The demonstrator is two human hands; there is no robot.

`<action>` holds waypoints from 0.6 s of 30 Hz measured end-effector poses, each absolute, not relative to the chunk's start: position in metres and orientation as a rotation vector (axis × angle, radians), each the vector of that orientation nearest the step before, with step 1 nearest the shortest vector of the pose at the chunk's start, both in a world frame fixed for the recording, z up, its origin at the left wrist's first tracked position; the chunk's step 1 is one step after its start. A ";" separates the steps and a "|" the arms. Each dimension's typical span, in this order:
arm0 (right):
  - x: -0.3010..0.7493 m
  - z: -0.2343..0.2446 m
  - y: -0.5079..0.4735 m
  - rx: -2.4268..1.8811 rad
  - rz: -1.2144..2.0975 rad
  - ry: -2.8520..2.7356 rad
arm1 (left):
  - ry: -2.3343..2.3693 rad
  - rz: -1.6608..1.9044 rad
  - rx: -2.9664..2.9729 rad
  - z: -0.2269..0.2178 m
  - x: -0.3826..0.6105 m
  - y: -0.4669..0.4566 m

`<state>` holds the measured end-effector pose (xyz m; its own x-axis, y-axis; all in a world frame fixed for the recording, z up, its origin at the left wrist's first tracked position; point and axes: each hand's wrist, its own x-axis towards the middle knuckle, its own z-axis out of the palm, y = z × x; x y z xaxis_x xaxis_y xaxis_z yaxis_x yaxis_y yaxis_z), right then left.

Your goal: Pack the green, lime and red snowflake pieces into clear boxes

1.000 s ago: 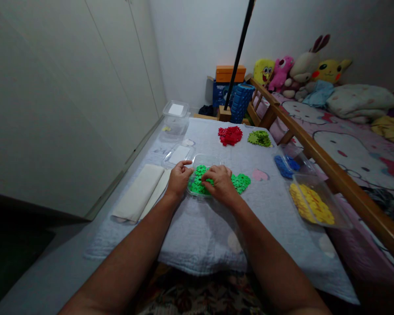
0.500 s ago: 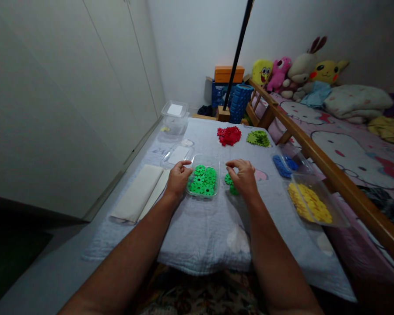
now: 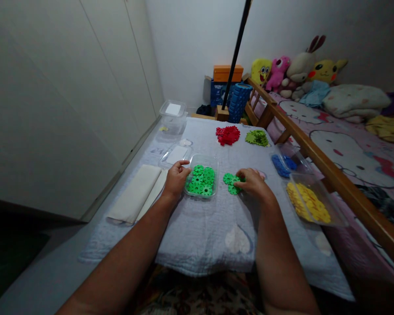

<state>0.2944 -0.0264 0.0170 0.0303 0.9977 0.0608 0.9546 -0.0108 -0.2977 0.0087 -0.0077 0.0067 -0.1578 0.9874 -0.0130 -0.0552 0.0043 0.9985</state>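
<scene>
A clear plastic container [image 3: 217, 171] stands in the middle of the table, with several green flower-shaped discs [image 3: 202, 179] in it. My left hand [image 3: 176, 179] grips its left side, thumb and forefinger at the rim. To the right of the container, a few loose green discs [image 3: 233, 189] lie on the cloth. My right hand [image 3: 254, 183] is over them, its thumb and fingertips closed on the rightmost green disc, which the fingers partly cover.
Behind lie a red pile [image 3: 228, 135] and a light-green pile [image 3: 257, 138] of discs. Containers of blue pieces [image 3: 283, 165] and yellow pieces [image 3: 307, 202] stand by the wooden bed rail [image 3: 315, 153]. At left are a folded cloth [image 3: 134, 192], a clear lid [image 3: 175, 155] and a lidded container [image 3: 173, 116].
My right hand has moved slightly right and down onto the loose green discs, uncovering more of them. My left hand stays at the container. The whole view has shifted a little.
</scene>
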 end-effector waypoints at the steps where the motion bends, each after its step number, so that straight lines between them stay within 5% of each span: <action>1: 0.294 0.018 -0.026 -2.046 0.255 -2.000 | 1.287 1.344 1.081 0.007 0.009 -0.008; 10: 0.295 0.028 -0.023 -1.755 0.644 -1.716 | 1.286 1.336 1.082 0.008 0.009 -0.008; 18: 0.263 0.042 -0.027 -1.413 0.599 -1.475 | 1.263 1.342 1.073 0.007 0.010 -0.007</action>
<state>0.2632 -0.0274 0.0415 0.1444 0.9421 0.3027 0.4648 0.2055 -0.8612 0.0101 -0.0073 0.0072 -0.1449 0.9893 -0.0158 -0.0754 0.0049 0.9971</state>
